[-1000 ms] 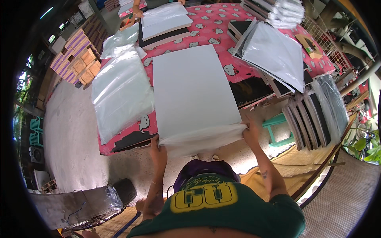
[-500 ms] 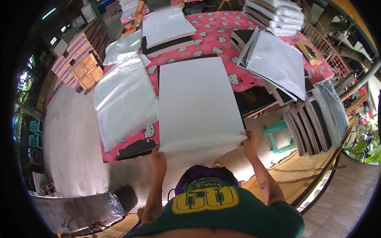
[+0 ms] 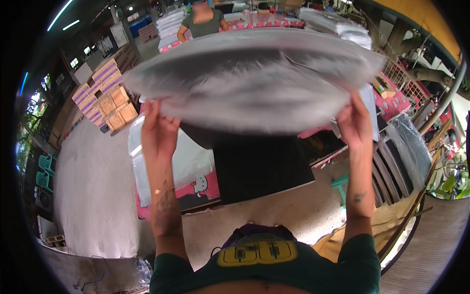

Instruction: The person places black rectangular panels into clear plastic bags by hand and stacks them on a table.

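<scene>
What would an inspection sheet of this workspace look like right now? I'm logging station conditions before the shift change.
Surface: table with a pink patterned cloth, mostly covered.
Job's things: large white sheet, motion-blurred, lifted above the table by its near edge; a black board lies on the table under it.
Clutter: clear plastic bags at the table's left; stacked dark boards leaning at right.
Grips: left hand and right hand each pinch a near corner of the sheet.
Cables: a thin cable on the floor, lower left.
Surroundings: cardboard boxes at left, a person at a far table, green stool, concrete floor.
</scene>
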Demonstrator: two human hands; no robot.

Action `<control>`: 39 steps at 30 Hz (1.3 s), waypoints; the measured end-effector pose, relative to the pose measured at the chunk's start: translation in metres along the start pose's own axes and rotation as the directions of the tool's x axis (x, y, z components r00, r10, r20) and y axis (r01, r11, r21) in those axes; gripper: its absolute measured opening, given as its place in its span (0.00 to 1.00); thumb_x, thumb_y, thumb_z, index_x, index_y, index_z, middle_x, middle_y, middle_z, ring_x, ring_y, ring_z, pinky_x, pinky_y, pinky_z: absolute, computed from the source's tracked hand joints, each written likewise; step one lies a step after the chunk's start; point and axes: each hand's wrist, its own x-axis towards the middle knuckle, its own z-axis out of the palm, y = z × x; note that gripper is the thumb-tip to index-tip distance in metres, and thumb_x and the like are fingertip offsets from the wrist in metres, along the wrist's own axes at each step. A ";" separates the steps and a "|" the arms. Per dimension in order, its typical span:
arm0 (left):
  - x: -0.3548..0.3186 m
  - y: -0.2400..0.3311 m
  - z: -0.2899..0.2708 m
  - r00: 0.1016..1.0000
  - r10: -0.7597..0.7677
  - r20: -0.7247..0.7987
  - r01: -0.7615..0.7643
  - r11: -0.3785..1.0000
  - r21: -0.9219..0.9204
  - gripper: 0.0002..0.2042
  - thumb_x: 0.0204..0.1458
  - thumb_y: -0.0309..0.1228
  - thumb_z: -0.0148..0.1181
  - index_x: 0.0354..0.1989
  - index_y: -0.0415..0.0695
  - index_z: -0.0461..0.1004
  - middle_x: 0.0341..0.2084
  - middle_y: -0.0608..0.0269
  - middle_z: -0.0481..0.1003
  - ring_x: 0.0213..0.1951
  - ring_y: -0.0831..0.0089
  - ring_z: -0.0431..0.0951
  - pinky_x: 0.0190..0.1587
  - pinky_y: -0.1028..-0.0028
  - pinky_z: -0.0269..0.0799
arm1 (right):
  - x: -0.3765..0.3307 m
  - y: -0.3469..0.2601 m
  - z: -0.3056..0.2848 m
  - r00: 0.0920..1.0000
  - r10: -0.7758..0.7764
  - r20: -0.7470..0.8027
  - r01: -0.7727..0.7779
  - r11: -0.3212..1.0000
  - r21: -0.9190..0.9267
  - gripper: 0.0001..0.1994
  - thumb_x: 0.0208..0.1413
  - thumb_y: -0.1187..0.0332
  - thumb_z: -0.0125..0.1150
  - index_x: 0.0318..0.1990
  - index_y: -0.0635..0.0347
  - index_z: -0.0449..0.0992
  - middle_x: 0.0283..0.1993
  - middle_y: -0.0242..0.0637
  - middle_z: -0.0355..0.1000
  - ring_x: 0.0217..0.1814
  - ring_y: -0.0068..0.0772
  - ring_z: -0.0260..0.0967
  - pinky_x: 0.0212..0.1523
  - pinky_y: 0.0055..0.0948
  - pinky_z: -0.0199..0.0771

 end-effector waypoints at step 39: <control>0.098 -0.522 0.069 0.643 -0.753 -0.143 0.763 0.645 0.034 0.07 0.55 0.27 0.54 0.37 0.36 0.66 0.34 0.54 0.70 0.36 0.64 0.77 0.36 0.72 0.77 | -0.010 -0.145 -0.457 0.680 -0.488 -0.547 -0.491 0.251 -0.834 0.24 0.47 0.63 0.65 0.48 0.73 0.70 0.36 0.45 0.73 0.36 0.40 0.71 0.42 0.33 0.69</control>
